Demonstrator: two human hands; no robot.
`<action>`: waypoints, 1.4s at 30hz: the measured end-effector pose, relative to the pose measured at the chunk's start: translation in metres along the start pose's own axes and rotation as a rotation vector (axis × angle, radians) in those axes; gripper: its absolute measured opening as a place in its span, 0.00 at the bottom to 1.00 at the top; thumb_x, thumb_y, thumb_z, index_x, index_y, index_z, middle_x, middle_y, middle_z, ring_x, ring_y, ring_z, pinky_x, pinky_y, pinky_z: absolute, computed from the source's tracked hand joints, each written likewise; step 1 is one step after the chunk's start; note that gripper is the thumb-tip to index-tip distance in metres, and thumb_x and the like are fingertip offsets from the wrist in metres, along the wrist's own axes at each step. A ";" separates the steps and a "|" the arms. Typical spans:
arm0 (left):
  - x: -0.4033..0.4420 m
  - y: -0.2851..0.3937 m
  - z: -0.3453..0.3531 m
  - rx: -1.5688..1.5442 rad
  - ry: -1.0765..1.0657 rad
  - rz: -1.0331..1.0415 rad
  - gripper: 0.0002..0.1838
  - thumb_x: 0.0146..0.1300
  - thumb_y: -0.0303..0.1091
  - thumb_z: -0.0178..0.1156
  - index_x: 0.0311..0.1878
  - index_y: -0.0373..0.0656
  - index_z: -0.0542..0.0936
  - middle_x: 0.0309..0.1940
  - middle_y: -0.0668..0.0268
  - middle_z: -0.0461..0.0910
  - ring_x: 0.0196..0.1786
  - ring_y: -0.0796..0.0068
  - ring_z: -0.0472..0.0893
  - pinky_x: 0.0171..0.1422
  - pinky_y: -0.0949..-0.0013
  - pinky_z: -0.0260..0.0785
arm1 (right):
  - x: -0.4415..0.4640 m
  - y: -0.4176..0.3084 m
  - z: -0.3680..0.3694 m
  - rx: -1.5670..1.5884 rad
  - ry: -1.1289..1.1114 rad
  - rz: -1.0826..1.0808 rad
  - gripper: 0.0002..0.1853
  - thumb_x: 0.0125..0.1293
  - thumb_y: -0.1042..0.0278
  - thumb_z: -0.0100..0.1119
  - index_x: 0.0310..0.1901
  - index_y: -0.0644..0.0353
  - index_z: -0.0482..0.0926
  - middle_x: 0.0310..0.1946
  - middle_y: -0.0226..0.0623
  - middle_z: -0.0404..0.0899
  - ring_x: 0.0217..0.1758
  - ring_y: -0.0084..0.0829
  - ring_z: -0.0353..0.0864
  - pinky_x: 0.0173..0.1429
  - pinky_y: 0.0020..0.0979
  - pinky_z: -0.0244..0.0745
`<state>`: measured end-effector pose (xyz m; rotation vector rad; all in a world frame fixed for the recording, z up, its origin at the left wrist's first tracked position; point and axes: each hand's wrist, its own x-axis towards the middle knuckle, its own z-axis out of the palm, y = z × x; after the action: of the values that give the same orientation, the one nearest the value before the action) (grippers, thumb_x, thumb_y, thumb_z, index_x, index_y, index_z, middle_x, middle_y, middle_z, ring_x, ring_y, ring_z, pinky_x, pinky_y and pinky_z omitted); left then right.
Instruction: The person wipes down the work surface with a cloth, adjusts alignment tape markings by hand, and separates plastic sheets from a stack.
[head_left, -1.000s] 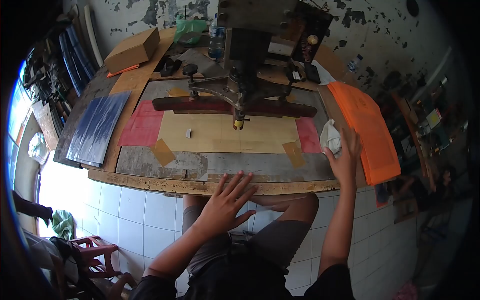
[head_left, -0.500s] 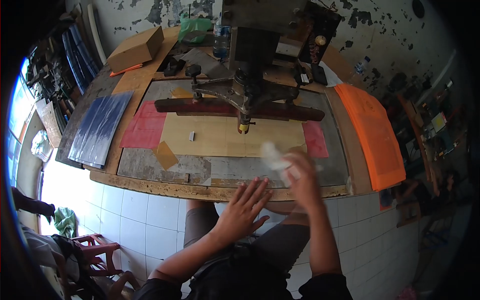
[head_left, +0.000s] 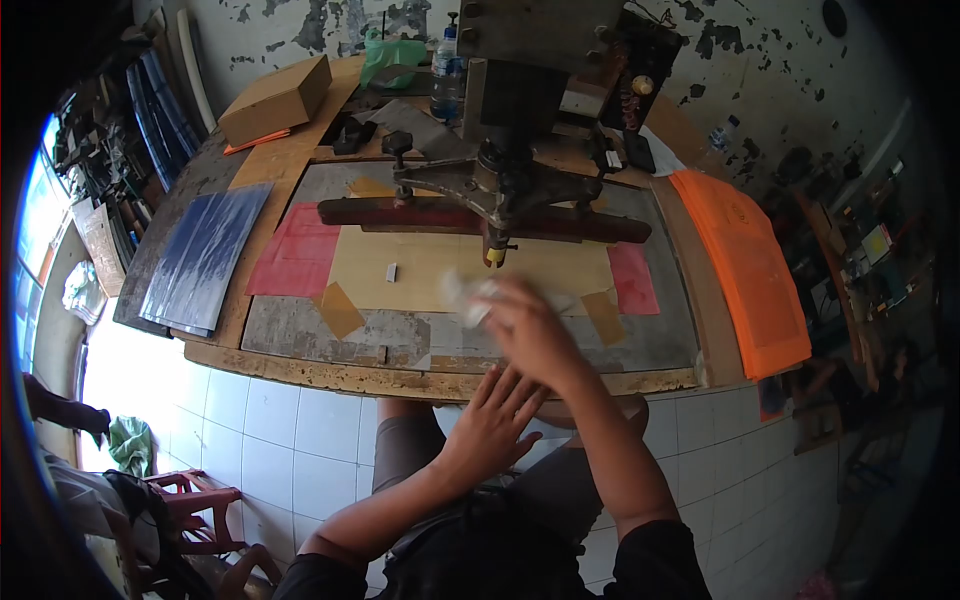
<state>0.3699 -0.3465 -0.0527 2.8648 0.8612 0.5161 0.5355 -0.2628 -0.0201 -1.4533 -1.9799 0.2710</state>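
My right hand (head_left: pixel 527 332), slightly blurred, has its fingers closed on a crumpled white cloth (head_left: pixel 460 297). The cloth is at the front edge of a pale yellow sheet (head_left: pixel 420 262) with pink-red ends (head_left: pixel 292 255). With fingers spread, my left hand (head_left: pixel 490 420) rests by the worktable's worn wooden front edge (head_left: pixel 320 378), partly under the right wrist. A small pale rectangular piece (head_left: pixel 391 272) lies on the yellow sheet. Brown tape pieces (head_left: pixel 341 311) overlap the sheet's front edge. Above the sheet's back part is a dark red bar (head_left: pixel 380 213) on a metal press arm (head_left: pixel 495 185).
Folded orange material (head_left: pixel 745 275) lies at the table's right side. At the left are blue glossy sheets (head_left: pixel 205 255) and, farther back, a cardboard box (head_left: pixel 275 98). A water bottle (head_left: pixel 447 75) stands behind the press. A red stool (head_left: pixel 200 510) is on the floor at left.
My right hand has moved left with the white cloth, crossing in front of my left hand's fingertips. The tape piece at right is now uncovered. My left hand stays at the table edge.
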 end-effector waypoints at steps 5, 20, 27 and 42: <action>-0.002 0.001 0.000 0.007 -0.128 -0.039 0.39 0.77 0.56 0.63 0.82 0.43 0.71 0.80 0.51 0.71 0.88 0.46 0.63 0.93 0.39 0.48 | -0.003 -0.010 0.025 -0.050 -0.034 -0.265 0.20 0.76 0.72 0.66 0.67 0.55 0.89 0.72 0.52 0.80 0.76 0.54 0.78 0.82 0.49 0.73; -0.001 0.004 -0.002 0.017 -0.064 -0.065 0.46 0.75 0.58 0.65 0.89 0.48 0.63 0.93 0.52 0.53 0.94 0.49 0.51 0.95 0.41 0.43 | -0.078 0.063 -0.081 -0.067 0.109 0.171 0.19 0.77 0.77 0.61 0.67 0.58 0.86 0.66 0.52 0.81 0.71 0.58 0.81 0.77 0.52 0.75; 0.006 0.005 -0.005 0.019 -0.064 -0.080 0.44 0.76 0.58 0.65 0.87 0.47 0.66 0.92 0.52 0.53 0.94 0.49 0.52 0.94 0.41 0.45 | -0.085 0.025 -0.075 -0.151 0.054 0.038 0.18 0.74 0.77 0.66 0.64 0.61 0.87 0.65 0.51 0.81 0.70 0.53 0.81 0.75 0.49 0.76; 0.036 -0.103 -0.047 -0.204 0.063 -0.088 0.42 0.73 0.52 0.69 0.83 0.39 0.70 0.83 0.51 0.71 0.86 0.50 0.68 0.92 0.41 0.53 | -0.072 0.032 -0.071 -0.099 0.098 0.170 0.18 0.75 0.71 0.70 0.65 0.58 0.88 0.71 0.49 0.79 0.78 0.54 0.76 0.80 0.50 0.73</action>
<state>0.3279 -0.2403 -0.0185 2.6268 0.8843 0.6465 0.6157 -0.3318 -0.0100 -1.6691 -1.8173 0.1744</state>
